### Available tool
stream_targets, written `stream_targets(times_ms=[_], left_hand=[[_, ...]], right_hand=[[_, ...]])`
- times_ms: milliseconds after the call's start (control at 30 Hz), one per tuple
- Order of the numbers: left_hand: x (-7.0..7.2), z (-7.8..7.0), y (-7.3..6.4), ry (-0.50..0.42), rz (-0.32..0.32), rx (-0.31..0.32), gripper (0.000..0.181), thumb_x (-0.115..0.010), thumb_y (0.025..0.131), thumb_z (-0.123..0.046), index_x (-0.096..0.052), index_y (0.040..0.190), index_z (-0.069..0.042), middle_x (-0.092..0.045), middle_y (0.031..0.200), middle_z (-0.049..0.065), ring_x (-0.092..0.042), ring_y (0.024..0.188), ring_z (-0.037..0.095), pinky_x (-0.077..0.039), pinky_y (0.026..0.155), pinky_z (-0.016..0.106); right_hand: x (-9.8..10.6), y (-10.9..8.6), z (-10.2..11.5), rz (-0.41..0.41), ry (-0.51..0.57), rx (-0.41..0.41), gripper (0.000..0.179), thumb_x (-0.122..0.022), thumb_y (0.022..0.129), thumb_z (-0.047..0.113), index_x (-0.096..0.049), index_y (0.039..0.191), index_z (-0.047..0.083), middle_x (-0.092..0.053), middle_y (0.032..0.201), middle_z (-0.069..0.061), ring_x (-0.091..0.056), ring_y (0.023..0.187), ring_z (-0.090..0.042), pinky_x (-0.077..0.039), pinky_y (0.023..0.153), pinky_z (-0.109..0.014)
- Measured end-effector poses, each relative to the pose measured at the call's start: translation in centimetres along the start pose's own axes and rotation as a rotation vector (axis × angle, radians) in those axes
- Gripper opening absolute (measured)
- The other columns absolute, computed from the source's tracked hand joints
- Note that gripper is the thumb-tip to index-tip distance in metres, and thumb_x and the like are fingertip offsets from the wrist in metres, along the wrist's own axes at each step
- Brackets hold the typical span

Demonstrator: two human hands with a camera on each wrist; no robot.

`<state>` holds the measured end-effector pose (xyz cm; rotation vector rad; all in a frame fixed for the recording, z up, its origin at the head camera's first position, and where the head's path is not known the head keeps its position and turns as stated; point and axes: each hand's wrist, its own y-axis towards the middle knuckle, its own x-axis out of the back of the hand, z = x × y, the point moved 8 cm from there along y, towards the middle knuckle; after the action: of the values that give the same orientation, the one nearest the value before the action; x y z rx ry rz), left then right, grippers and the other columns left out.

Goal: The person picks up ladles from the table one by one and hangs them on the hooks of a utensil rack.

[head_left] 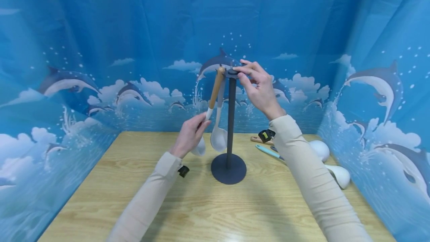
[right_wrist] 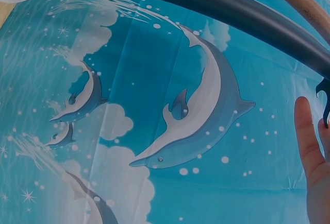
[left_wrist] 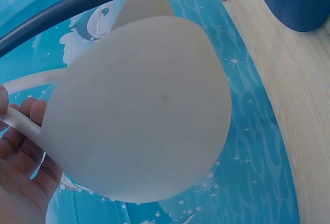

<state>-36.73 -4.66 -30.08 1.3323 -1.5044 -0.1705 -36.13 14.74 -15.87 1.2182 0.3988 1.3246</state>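
Observation:
My left hand (head_left: 190, 133) grips the white neck of a ladle (head_left: 215, 90) with a wooden handle, tilted with its handle end up at the top of a dark utensil stand (head_left: 231, 122). The ladle's rounded white bowl (left_wrist: 139, 110) fills the middle of the left wrist view; from the head it is partly behind my hand. Whether the handle hangs on a hook cannot be told. Beside it hangs a grey-handled spoon-like utensil (head_left: 219, 139) with a white bowl. My right hand (head_left: 260, 87) pinches the stand's top, thumb low, and a small dark hook (right_wrist: 324, 92) shows by its fingers.
On the wooden table (head_left: 134, 197), several utensils lie at the right, partly behind my right forearm: a turquoise handle (head_left: 267, 151), a wooden handle (head_left: 258, 140), and white heads (head_left: 319, 150). The stand's round base (head_left: 228, 174) sits mid-table. Blue dolphin-print curtains (head_left: 100, 18) enclose the table.

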Motion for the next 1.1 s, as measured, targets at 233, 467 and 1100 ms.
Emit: stream_targets(times_ms=[233,467,1100], left_hand=[[-0.3,0.0,0.0,-0.004,0.003,-0.001,0.018,-0.051,0.103,-0.024,-0.052,0.088,-0.014,-0.044,0.069,-0.001,-0.04,0.057,0.013,-0.037,0.052,0.026],[-0.8,-0.2,0.0,-0.026,0.022,0.017,0.016,-0.054,0.101,-0.021,-0.064,0.106,-0.009,-0.057,0.076,-0.001,-0.055,0.065,0.008,-0.049,0.058,0.025],[-1.6,-1.5,0.6,-0.037,-0.002,-0.01,0.012,-0.057,0.1,-0.02,-0.064,0.102,-0.011,-0.062,0.08,0.0,-0.059,0.068,0.009,-0.052,0.06,0.024]], right_hand=[[-0.2,-0.1,0.1,0.01,0.001,-0.009,0.028,-0.053,0.102,0.016,-0.068,0.124,0.008,-0.06,0.121,-0.011,-0.044,0.137,-0.01,-0.051,0.079,-0.02],[-0.2,-0.1,0.1,0.007,-0.001,-0.001,0.028,-0.053,0.102,0.015,-0.068,0.123,0.008,-0.06,0.121,-0.011,-0.044,0.138,-0.011,-0.053,0.08,-0.025],[-0.2,-0.2,0.0,0.006,0.014,-0.01,0.028,-0.05,0.103,0.015,-0.066,0.124,0.006,-0.057,0.125,-0.012,-0.042,0.139,-0.011,-0.056,0.084,-0.04]])
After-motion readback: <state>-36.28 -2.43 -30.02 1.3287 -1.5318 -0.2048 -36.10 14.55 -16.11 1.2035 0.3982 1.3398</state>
